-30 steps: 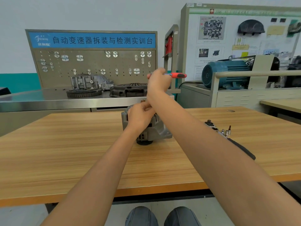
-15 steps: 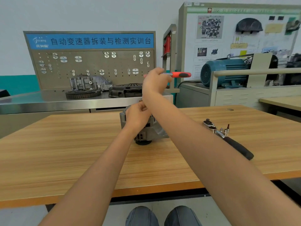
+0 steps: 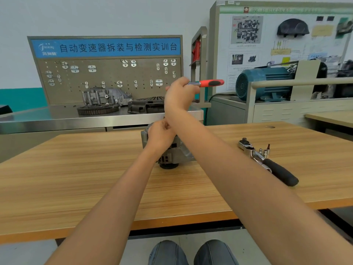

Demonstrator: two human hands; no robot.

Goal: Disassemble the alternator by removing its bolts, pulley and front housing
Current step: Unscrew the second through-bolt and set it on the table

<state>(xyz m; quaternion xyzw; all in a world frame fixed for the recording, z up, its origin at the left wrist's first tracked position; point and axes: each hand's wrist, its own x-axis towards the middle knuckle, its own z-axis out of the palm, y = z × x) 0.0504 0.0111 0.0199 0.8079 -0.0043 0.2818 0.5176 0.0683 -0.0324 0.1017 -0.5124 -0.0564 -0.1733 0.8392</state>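
The wooden desk (image 3: 76,178) carries the alternator (image 3: 183,152) near its middle, standing pulley-end down. Its cast metal body looks heavy and rigid, so it should sit steady, though the narrow black pulley (image 3: 169,166) beneath makes it liable to rock under sideways force. The best hold is probably around the ribbed housing, not the thin lugs. The left hand (image 3: 159,135) rests curled on the top of the housing, steadying it. The right hand (image 3: 179,94), raised above, grips a red-handled wrench (image 3: 209,83), shaft pointing right. A black-handled ratchet (image 3: 267,161) lies well apart with small sockets (image 3: 264,151) just beside it.
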